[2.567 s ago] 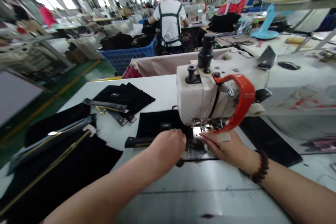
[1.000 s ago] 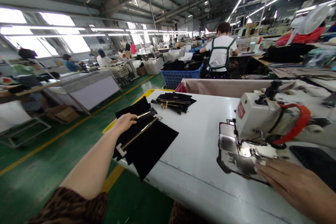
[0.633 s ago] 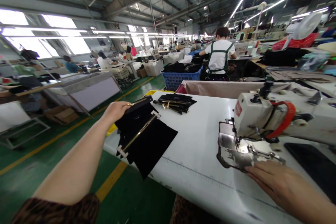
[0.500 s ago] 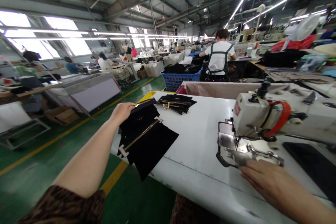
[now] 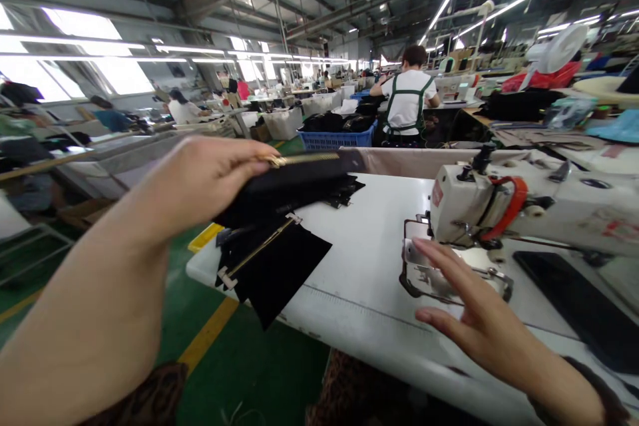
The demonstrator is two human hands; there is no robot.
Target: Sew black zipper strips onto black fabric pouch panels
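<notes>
My left hand (image 5: 219, 173) pinches the end of a gold zipper along the top edge of a black fabric piece (image 5: 294, 183), which is raised above the table and partly blurred. Below it lies a pile of black fabric pieces (image 5: 294, 263) with a gold zipper and pale tabs at its ends, overhanging the table's front left edge. My right hand (image 5: 479, 313) is open, thumb and fingers apart, with nothing in it. It hovers in front of the metal plate of a white sewing machine (image 5: 449, 206).
A second black stack (image 5: 344, 192) lies farther back on the white table (image 5: 369, 246). A dark phone-like slab (image 5: 574, 306) rests right of the machine. Beyond are a blue crate (image 5: 339, 138) of black items and a seated person (image 5: 409, 96). A yellow container (image 5: 204, 237) is at left.
My left hand has lifted the black zippered piece off the pile and brought it up and closer. My right hand has risen from beside the machine plate, its fingers spreading.
</notes>
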